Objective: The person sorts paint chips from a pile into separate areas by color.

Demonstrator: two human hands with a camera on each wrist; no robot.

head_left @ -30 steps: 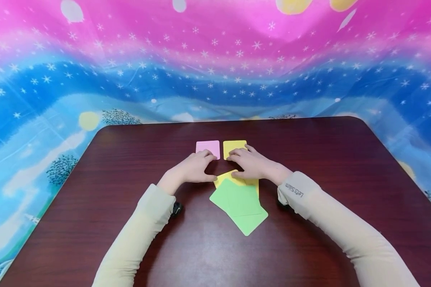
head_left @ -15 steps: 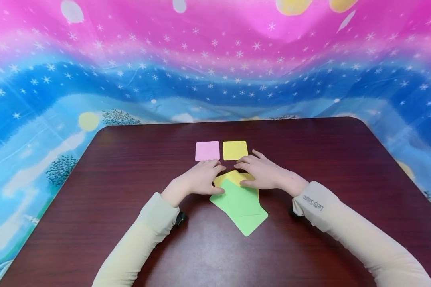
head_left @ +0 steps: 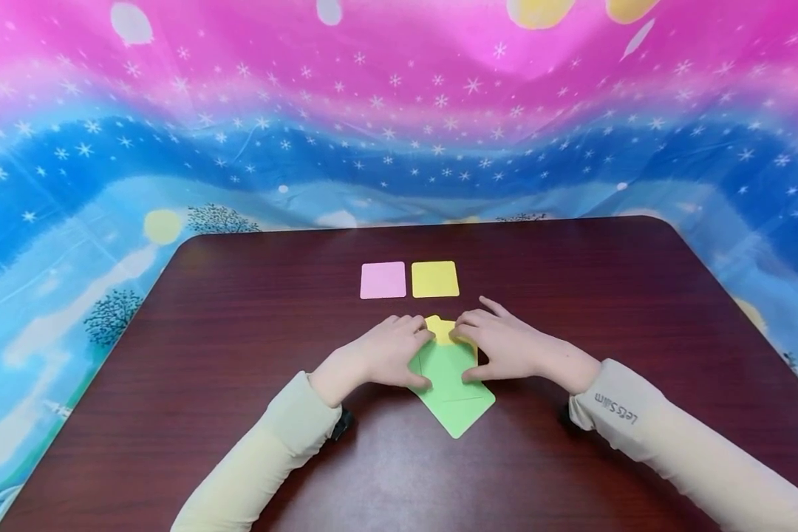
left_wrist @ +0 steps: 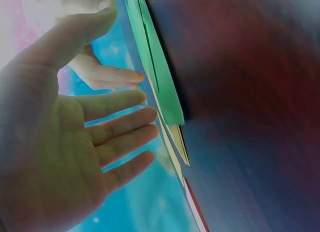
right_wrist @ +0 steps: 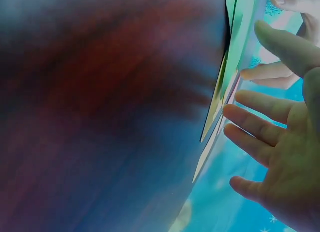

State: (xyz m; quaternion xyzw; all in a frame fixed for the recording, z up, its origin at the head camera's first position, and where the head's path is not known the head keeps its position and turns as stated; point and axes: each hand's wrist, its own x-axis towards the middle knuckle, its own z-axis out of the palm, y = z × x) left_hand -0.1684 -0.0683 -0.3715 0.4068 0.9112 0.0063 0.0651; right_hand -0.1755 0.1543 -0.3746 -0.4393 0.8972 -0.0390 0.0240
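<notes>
Tidying this loose pile looks like the step here, so soft, even pushes should work best. Thin green square cards (head_left: 448, 380) lie on top, turned different ways, with one corner poking toward the person. Thin yellow cards (head_left: 443, 332) peek out from under them on the far side. Both hands are spread and pinch nothing: the left hand (head_left: 394, 352) is at the pile's left side and the right hand (head_left: 505, 344) is at its right. I cannot tell if the fingertips touch the cards. Putting the fingers low, near the dark red-brown surface (head_left: 259, 281), should help catch the bottom cards too. Pushing from both sides together may stop the pile sliding away. Squeezing hard could bend the cards. The poking corner will likely need its own little turn. A flat pink square (head_left: 383, 280) and a flat yellow square (head_left: 435, 279) lie just past the pile, so don't bump them.
</notes>
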